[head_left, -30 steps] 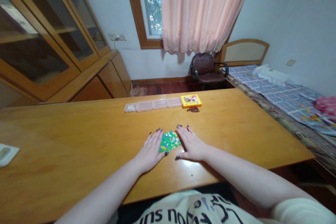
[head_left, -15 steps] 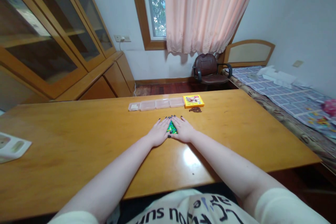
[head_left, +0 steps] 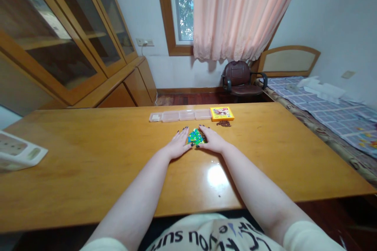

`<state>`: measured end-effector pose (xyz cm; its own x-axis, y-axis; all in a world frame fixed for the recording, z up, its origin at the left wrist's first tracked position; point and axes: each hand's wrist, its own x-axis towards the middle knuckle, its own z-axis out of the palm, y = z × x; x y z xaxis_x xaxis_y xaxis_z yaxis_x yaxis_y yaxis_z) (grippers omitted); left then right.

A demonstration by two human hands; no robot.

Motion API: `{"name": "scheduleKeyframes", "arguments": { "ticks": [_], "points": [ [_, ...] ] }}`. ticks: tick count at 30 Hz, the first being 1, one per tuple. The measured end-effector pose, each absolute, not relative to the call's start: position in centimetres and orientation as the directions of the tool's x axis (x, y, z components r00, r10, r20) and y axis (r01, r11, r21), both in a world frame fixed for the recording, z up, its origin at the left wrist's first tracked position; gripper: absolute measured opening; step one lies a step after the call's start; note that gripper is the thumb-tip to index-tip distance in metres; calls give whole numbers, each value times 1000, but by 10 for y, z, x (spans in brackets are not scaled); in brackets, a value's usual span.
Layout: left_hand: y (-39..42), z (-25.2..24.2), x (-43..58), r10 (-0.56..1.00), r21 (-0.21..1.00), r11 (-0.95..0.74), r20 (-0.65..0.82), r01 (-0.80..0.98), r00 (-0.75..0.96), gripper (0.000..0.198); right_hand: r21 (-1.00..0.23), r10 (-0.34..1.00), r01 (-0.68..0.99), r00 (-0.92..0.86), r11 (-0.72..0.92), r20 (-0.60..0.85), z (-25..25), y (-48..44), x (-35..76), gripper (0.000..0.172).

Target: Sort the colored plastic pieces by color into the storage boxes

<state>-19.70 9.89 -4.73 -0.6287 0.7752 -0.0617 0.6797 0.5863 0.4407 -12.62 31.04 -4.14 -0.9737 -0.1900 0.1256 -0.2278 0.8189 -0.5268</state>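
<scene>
Green-blue bricks (head_left: 195, 137) (small pile) — cupped between left hand (head_left: 178, 145), right hand (head_left: 212, 141)

Open tabletop (head_left: 88, 164) either side of brick pile (head_left: 196, 136), clear tray (head_left: 180, 115) and yellow box (head_left: 222, 113) close ahead

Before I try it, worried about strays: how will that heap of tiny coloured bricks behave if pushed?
The brick heap is many loose pieces, so it probably spreads rather than slides whole. The glossy table likely lets strays skid. Left hand and right hand flank it.
</scene>
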Motion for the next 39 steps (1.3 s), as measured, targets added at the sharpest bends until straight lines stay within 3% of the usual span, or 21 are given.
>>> {"name": "scheduleKeyframes", "arguments": {
  "ticks": [3, 7, 12, 16, 20, 23, 26, 28, 31, 35, 39],
  "points": [
    [100, -46, -189, 764, 324, 630, -93, 706, -639, 75, -461, -184, -190, -981, 867, 59, -45, 310, -122, 101],
    [111, -44, -184, 738, 170, 674, -95, 719, -668, 64, -338, -186, -177, -983, 924, 8, -51, 303, -125, 87],
    [122, -43, -196, 760, 124, 650, -97, 750, -643, 61, -267, -219, -212, -976, 940, 3, -51, 298, -142, 85],
    [128, -46, -205, 747, 166, 662, -72, 730, -661, 61, -319, -225, -231, -973, 919, 55, -51, 299, -149, 86],
    [121, -41, -199, 711, 240, 681, 10, 692, -703, 65, -407, -180, -249, -963, 879, 201, -46, 303, -139, 91],
    [106, -27, -190, 690, 286, 664, 119, 690, -714, 64, -509, -88, -248, -944, 824, 317, -37, 310, -128, 73],
    [91, -11, -183, 679, 328, 641, 179, 694, -712, 33, -632, -11, -154, -974, 760, 224, -31, 320, -123, 35],
    [87, -8, -181, 666, 356, 649, 160, 672, -729, 26, -675, -11, -95, -992, 731, 128, -31, 323, -123, 24],
    [89, -14, -182, 687, 372, 620, 168, 690, -707, 25, -690, -44, -84, -996, 719, 75, -32, 322, -126, 19],
    [101, -24, -182, 727, 308, 564, 256, 766, -637, 29, -676, -5, -102, -990, 730, 144, -32, 315, -128, 22],
    [106, -24, -177, 785, 258, 519, 233, 815, -574, 23, -673, -98, -141, -990, 726, 101, -30, 311, -127, 22]
  ]
}}
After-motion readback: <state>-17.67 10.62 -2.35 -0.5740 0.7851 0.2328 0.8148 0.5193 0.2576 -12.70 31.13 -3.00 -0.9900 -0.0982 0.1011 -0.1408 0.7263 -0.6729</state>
